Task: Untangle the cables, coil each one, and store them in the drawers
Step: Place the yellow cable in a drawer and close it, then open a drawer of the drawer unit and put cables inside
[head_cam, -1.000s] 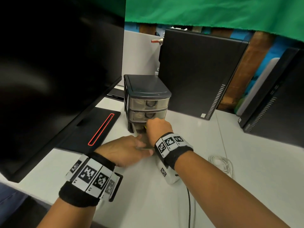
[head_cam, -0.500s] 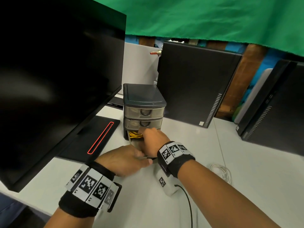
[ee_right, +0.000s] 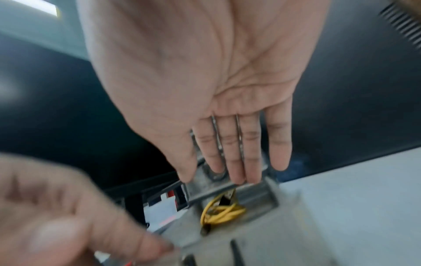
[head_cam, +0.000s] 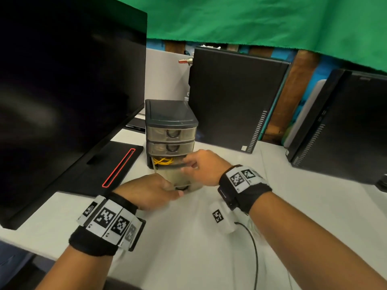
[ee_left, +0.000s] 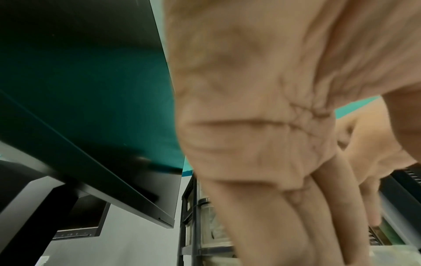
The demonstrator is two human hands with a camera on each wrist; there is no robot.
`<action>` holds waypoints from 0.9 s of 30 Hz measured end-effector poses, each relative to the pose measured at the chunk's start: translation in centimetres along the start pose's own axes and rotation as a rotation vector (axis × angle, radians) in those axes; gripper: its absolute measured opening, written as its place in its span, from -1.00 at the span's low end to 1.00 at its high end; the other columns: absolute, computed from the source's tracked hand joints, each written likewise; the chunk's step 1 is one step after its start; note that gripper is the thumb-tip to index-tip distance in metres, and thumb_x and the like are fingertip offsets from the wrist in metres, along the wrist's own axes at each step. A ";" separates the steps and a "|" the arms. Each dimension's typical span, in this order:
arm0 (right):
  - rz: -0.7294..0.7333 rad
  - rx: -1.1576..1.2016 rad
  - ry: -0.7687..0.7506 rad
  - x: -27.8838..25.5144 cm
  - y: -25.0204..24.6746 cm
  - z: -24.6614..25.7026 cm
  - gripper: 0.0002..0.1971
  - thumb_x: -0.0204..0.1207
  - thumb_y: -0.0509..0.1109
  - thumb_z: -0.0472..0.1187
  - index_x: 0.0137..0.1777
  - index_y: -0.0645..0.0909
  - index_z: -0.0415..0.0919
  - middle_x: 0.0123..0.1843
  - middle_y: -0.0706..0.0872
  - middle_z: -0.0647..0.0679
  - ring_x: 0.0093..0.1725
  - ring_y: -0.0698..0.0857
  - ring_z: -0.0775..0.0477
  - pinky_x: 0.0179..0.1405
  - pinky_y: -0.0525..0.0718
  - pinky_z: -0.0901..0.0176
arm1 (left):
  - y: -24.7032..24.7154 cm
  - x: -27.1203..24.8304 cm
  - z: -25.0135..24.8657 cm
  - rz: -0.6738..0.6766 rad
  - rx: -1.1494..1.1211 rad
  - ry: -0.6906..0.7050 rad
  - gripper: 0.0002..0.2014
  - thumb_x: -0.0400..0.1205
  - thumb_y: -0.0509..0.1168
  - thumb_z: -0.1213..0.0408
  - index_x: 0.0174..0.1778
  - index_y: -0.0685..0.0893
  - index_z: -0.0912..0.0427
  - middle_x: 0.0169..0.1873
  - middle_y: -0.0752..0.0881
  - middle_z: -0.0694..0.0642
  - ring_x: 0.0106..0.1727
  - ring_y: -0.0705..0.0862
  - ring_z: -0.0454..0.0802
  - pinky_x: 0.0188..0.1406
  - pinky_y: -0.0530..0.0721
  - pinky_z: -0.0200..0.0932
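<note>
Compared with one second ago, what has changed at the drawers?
The bottom drawer now stands pulled out further, so the yellow cable inside shows. The right hand has drawn back with straight fingers; the left hand stays at the drawer's front. The two upper drawers remain closed.

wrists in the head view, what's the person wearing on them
Each bare forearm ends in a black fabric wristband carrying white tiles printed with black square-code markers. The right hand's band also carries a white marked box trailing a thin black cable.
</note>
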State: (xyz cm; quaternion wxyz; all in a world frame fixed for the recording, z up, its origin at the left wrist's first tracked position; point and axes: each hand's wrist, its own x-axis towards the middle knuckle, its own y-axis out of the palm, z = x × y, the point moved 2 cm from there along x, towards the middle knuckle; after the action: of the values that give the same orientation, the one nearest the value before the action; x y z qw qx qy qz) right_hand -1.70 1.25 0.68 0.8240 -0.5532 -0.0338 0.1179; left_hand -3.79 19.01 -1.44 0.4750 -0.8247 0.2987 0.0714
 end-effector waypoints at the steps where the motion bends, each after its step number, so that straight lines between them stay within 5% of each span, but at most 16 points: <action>1: -0.018 0.032 0.022 -1.2 -1.1 -0.9 -0.66 0.64 0.36 0.01 0.38 0.67 0.00 0.21 0.79 -0.04 0.15 0.74 -0.07 0.24 0.71 -0.07 | 0.0 0.1 0.2 0.003 -0.004 0.008 -0.56 0.61 0.24 -0.32 0.17 0.78 -0.11 0.01 0.81 -0.07 0.09 0.75 -0.12 0.28 0.70 0.04; 6: -0.107 -0.010 0.305 -6.5 -5.4 -7.2 -0.64 0.65 0.38 0.03 0.40 0.65 -0.03 0.28 0.77 -0.09 0.21 0.73 -0.09 0.36 0.65 -0.06 | 0.0 0.4 0.5 -0.005 0.014 0.014 -0.23 0.31 0.20 -0.53 0.28 0.75 -0.12 0.16 0.79 -0.09 0.18 0.73 -0.12 0.33 0.68 0.03; 8: -0.113 -0.063 0.434 -8.1 -5.7 -9.5 -0.60 0.59 0.41 0.16 0.35 0.66 0.00 0.33 0.73 -0.08 0.24 0.70 -0.10 0.37 0.64 -0.05 | 0.1 0.4 0.4 -0.021 0.019 0.015 -0.27 0.31 0.21 -0.53 0.20 0.79 -0.11 0.13 0.80 -0.07 0.17 0.74 -0.10 0.34 0.67 0.04; 12: 0.152 -0.167 0.578 -9.9 -4.0 -11.2 -0.25 0.50 0.37 0.38 0.60 0.42 0.01 0.69 0.34 0.01 0.60 0.41 -0.09 0.59 0.34 0.01 | 0.3 0.5 0.2 -0.041 0.027 0.000 -0.30 0.33 0.19 -0.51 0.15 0.81 -0.10 0.08 0.81 -0.06 0.14 0.74 -0.10 0.34 0.66 0.04; 14: 0.196 -0.159 0.591 -10.0 -3.5 -11.6 -0.17 0.47 0.41 0.37 0.66 0.32 0.01 0.72 0.28 0.03 0.64 0.36 -0.09 0.59 0.30 0.02 | 0.5 0.6 0.2 -0.038 0.034 -0.005 -0.32 0.38 0.19 -0.48 0.21 0.78 -0.10 0.09 0.79 -0.10 0.15 0.72 -0.13 0.34 0.65 0.02; 17: 0.257 -0.198 0.610 -9.8 -2.5 -12.1 -0.16 0.36 0.56 0.29 0.61 0.39 0.04 0.61 0.44 0.02 0.51 0.51 -0.11 0.49 0.49 0.02 | 0.6 0.7 0.0 -0.047 0.016 -0.002 -0.44 0.54 0.22 -0.38 0.25 0.76 -0.09 0.11 0.77 -0.10 0.16 0.69 -0.13 0.36 0.63 0.01; 22: 0.224 -0.235 0.567 -9.2 -1.6 -12.4 -0.50 0.39 0.60 -0.07 0.33 0.59 -0.01 0.33 0.62 -0.02 0.08 0.67 -0.08 -0.09 0.72 0.14 | 0.6 1.1 -0.1 -0.060 0.018 -0.007 -0.58 0.66 0.23 -0.23 0.04 0.81 0.01 -0.01 0.80 0.07 0.07 0.74 -0.01 0.29 0.68 0.04; 27: 0.176 -0.046 0.602 -7.9 -2.2 -12.8 -0.54 0.34 0.64 -0.15 0.25 0.64 0.04 0.21 0.63 -0.02 0.01 0.75 -0.12 0.08 0.82 -0.04 | 0.8 1.5 0.3 -0.082 0.001 -0.001 -0.62 0.65 0.25 -0.21 -0.18 0.76 0.00 -0.18 0.75 -0.01 -0.04 0.71 -0.07 0.19 0.69 -0.01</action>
State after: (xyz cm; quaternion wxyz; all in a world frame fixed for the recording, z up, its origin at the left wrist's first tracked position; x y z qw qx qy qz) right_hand -6.66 -12.99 -1.66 0.7708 -0.5827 0.2569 0.0192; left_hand -3.00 18.37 -2.80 0.4782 -0.8360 0.2642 0.0522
